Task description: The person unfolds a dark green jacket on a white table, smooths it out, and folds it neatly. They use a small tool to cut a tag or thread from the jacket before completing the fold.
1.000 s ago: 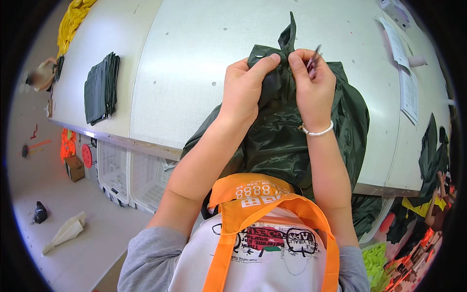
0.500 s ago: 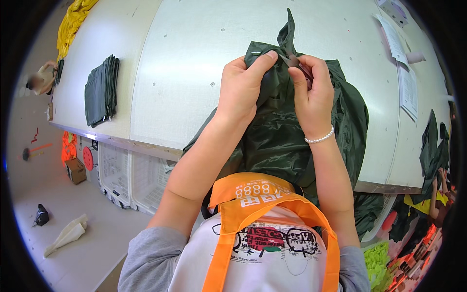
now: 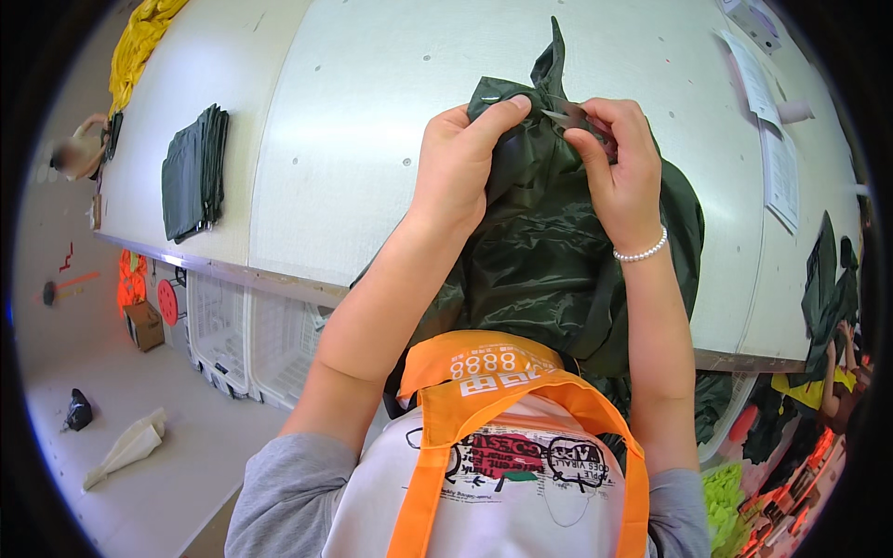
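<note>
Where the dark green garment (image 3: pixel 558 260) lies bunched on the near part of the white counter (image 3: pixel 353 112), hanging partly over its front edge toward the person, both hands work at its upper end. The left hand (image 3: pixel 460 167) pinches a fold of the shiny fabric, fingers closed on it with the thumb stretched across the top, apparently to hold the cloth taut. The right hand (image 3: pixel 619 163), with a bead bracelet (image 3: pixel 642 251) at the wrist, has its fingers closed on a small metal tool (image 3: pixel 567 116), probably thread snips, whose tip meets the fabric just beside the left thumb; a narrow strip of the garment stands up past them. An orange apron (image 3: pixel 502 409) with a printed bib covers the person's chest at the lower edge. To the left on the counter sits a neat stack of folded dark green pieces (image 3: pixel 193 172), well apart from the hands, and a yellow cloth (image 3: pixel 139 42) lies at the far left corner. White paper sheets (image 3: pixel 772 139) lie along the right side of the counter. Under the counter stand white wire baskets (image 3: pixel 233 330), with an orange-red sign (image 3: pixel 130 279) on the floor beside them.
</note>
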The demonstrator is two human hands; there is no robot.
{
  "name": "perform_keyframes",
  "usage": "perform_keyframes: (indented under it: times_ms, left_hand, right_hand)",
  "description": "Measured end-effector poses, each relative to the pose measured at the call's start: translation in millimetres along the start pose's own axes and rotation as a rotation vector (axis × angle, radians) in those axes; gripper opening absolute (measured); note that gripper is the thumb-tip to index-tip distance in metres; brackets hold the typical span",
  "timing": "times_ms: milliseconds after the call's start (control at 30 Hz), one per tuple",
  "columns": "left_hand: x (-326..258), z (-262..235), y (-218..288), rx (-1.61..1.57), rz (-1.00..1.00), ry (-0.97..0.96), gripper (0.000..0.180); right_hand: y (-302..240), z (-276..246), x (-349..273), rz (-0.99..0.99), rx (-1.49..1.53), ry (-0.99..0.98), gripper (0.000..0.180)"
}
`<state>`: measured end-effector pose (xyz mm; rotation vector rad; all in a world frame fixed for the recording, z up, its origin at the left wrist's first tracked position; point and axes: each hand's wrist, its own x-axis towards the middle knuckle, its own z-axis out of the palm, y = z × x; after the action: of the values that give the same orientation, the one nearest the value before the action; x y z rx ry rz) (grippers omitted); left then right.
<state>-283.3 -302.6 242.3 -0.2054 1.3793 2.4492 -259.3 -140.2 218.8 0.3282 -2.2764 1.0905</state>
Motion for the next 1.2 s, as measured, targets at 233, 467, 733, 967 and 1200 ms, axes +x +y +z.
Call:
perform_keyframes:
  times_ms: [233, 467, 733, 967, 1200]
  left_hand:
    - [2, -2, 1, -0.021, -0.023, -0.047, 0.017]
    - [0, -1, -6, 0.568, 0.364, -0.012, 0.009]
    - [8, -7, -15, 1.019, 1.027, 0.091, 0.017]
    - [10, -14, -24, 1.038, 1.203, 0.007, 0.02]
    - [9, -17, -25, 1.152, 1.339, -0.07, 0.028]
  right_hand:
    - [8, -1, 4, -0.12, -0.131, -0.036, 0.024]
    - [-11, -16, 40, 0.158, 0.319, -0.206, 0.022]
    - [-6, -16, 39, 0.049, 0.17, -0.358, 0.009]
    - [6, -11, 17, 0.371, 0.458, -0.158, 0.009]
    - [-10, -15, 7, 0.371, 0.486, -0.129, 0.01]
